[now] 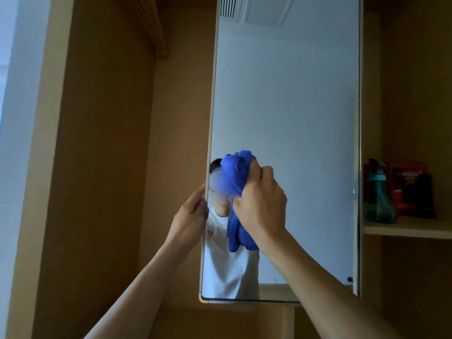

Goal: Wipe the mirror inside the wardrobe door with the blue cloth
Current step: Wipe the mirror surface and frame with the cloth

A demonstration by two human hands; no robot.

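Head view. The mirror [288, 113] is tall and narrow, mounted on the inside of the opened wardrobe door.

Right hand [261, 204]: closed fist, fingers curled round the bunched blue cloth [238, 177]. The wad is pressed to the glass in the lower left part, just beside the left edge. A loose tail of cloth hangs below the fist.

Left hand [190, 214]: grips the mirror's left edge, thumb on the front side, fingers wrapped behind and hidden.

Judged step: wiping under way, low left zone. The glass does not show which areas are already done.

Risks from here:
1. The door may swing under wiping pressure if the left grip slackens. The cloth would then lose contact and smear.
2. The cloth is wadded, so its contact patch is small. Strokes may leave unwiped bands between passes, and the hanging tail may drag across the glass.
3. Bare knuckles and the left thumb sit close to the glass, so fingerprints on it are likely.
4. A shelf [406, 228] just right of the mirror carries a green spray bottle [378, 194] and a red object [411, 189]. A wide rightward stroke could knock the bottle.
5. A dark speck [349, 279] sits near the lower right corner. I cannot tell whether it is dirt or a reflection, and it is easy to miss.
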